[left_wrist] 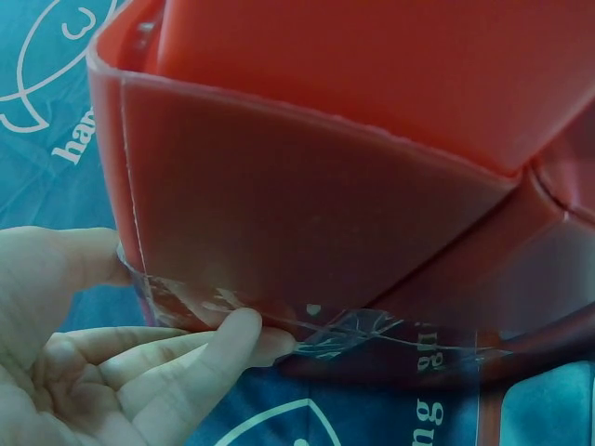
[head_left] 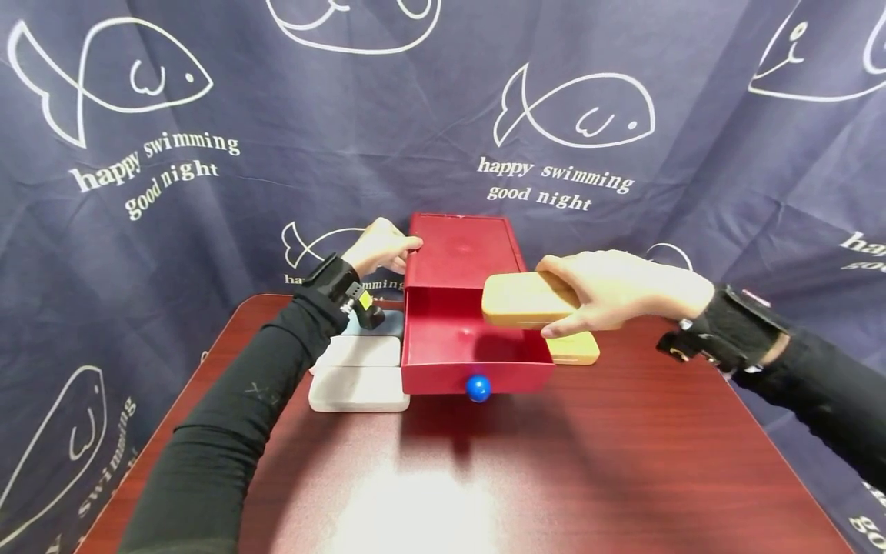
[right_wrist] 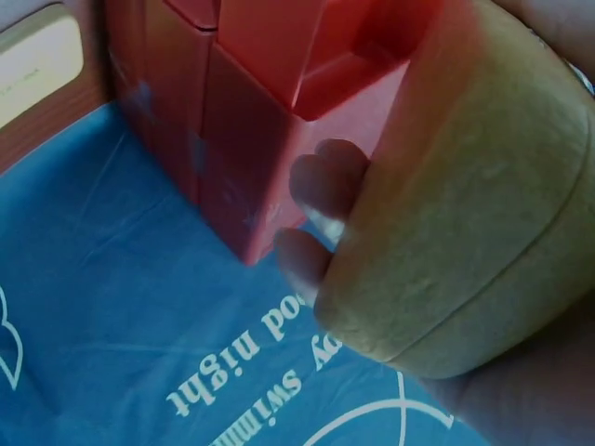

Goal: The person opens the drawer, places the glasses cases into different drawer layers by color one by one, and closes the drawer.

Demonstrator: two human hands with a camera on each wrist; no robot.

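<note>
A red drawer box [head_left: 462, 250] stands at the back of the table, its drawer [head_left: 474, 346] pulled out with a blue knob [head_left: 477, 388] in front. My left hand [head_left: 379, 247] holds the box's back left corner, fingers [left_wrist: 200, 358] pressed against its side wall [left_wrist: 307, 223]. My right hand [head_left: 609, 291] grips a tan oblong case [head_left: 527, 298] and holds it above the drawer's right side. That tan case [right_wrist: 465, 223] fills the right wrist view, fingers curled round it.
A second tan case [head_left: 574, 348] lies on the table right of the drawer. Two white cases [head_left: 360, 377] and a grey-blue one [head_left: 388, 323] lie left of it. The dark red table [head_left: 484, 477] stretches toward me; a navy fish-print cloth [head_left: 208, 154] hangs behind.
</note>
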